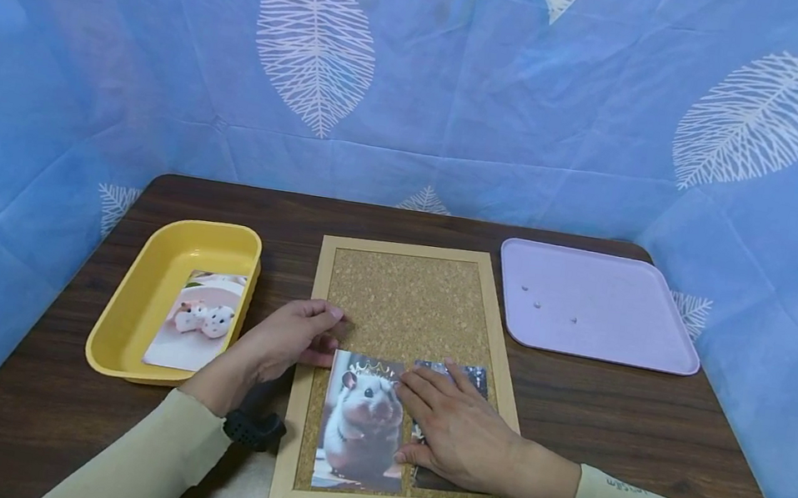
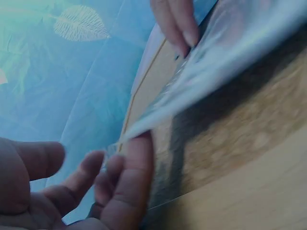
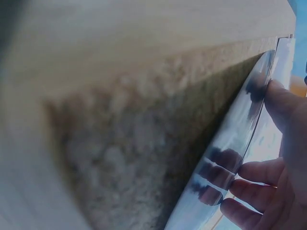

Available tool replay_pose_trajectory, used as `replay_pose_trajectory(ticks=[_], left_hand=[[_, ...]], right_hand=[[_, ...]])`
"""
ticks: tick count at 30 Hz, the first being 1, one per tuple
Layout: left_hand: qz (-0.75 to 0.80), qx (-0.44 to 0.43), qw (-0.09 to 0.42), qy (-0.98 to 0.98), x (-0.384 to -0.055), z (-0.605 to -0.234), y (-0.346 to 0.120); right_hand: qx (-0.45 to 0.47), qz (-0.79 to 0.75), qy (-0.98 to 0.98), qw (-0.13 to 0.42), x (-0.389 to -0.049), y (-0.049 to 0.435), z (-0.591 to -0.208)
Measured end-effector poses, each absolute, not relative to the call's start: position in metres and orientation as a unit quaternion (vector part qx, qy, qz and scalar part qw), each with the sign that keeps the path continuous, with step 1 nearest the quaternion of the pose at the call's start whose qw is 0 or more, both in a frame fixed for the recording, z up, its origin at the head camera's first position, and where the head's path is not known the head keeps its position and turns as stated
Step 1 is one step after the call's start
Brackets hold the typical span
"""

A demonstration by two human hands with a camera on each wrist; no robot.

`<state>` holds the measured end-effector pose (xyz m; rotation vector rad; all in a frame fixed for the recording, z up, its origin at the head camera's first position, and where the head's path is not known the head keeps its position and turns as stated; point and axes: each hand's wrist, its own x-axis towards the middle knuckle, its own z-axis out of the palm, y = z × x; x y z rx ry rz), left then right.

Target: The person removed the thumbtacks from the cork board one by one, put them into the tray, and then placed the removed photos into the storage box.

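Note:
A wood-framed cork board (image 1: 407, 305) lies in the middle of the table. On its lower half, a hamster photo (image 1: 363, 434) with a crown sits left of a darker photo (image 1: 476, 378). My left hand (image 1: 289, 340) is at the hamster photo's upper left corner; in the left wrist view its thumb stands apart and a finger touches the photo's edge, beside a small clear piece (image 2: 113, 149). My right hand (image 1: 461, 438) rests over the darker photo, fingers spread, hiding most of it. In the right wrist view its fingertips (image 3: 249, 172) touch a glossy photo surface.
Left of the board stands a yellow bin (image 1: 126, 306) holding a photo (image 1: 189, 348) of two small white animals. At the back right, a lilac tray (image 1: 610, 310) bears several tiny clear pieces (image 1: 537, 305). A blue leaf-patterned cloth (image 1: 466, 81) surrounds the dark wooden table (image 1: 596, 418).

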<state>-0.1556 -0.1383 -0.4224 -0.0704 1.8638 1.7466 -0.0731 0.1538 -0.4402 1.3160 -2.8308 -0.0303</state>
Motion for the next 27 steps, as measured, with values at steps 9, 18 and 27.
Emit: replay_pose_trajectory(ticks=[9, 18, 27], left_hand=[[0.675, 0.039, 0.343, 0.652, -0.149, -0.434, -0.149], [0.683, 0.077, 0.396, 0.609, -0.142, -0.440, -0.160], [0.667, 0.070, 0.379, 0.638, -0.136, -0.443, -0.157]], right_hand=[[0.417, -0.009, -0.909, 0.000, -0.072, 0.153, -0.440], [0.418, -0.010, -0.908, 0.000, -0.072, 0.153, -0.439], [0.415, -0.011, -0.910, -0.003, -0.072, 0.152, -0.438]])
